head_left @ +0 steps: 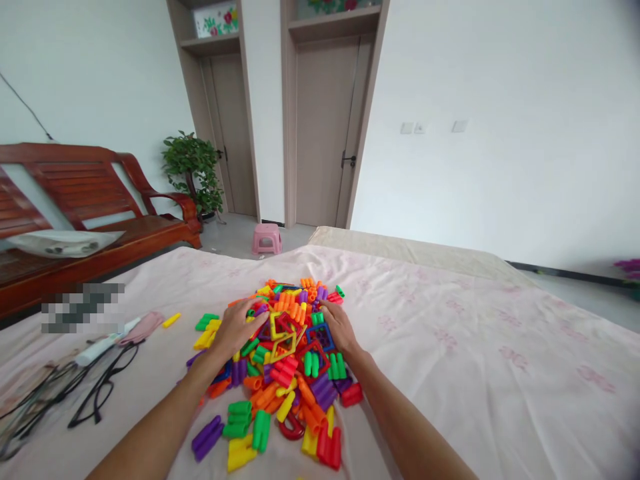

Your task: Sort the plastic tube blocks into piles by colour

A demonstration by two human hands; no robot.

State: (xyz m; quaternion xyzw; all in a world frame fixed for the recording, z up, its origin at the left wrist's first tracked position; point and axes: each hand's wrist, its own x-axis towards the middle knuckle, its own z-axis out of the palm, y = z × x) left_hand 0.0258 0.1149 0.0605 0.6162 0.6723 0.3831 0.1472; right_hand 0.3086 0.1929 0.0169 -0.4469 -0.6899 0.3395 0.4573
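Observation:
A heap of colourful plastic toy pieces lies on the pale sheet, with my hands on either side of it. My left hand (241, 326) rests at the heap's left side, thumb apart from the fingers; its fingertips are partly hidden. On the opposite side, my right hand (340, 325) lies against the pieces with fingers stretched forward and nothing visibly gripped. Between them are yellow square frames (283, 347), a blue frame (327, 337) and orange tube blocks (291, 308). Nearer me lie green tube blocks (237, 419), purple tube blocks (207, 437) and red tube blocks (329, 447).
Black-framed glasses (104, 389), a white tube (103, 347) and a pink cloth (143, 328) lie at left. A single yellow piece (171, 320) sits apart. Beyond are a wooden bench (100, 190), a pink stool (267, 239) and a potted plant (193, 167).

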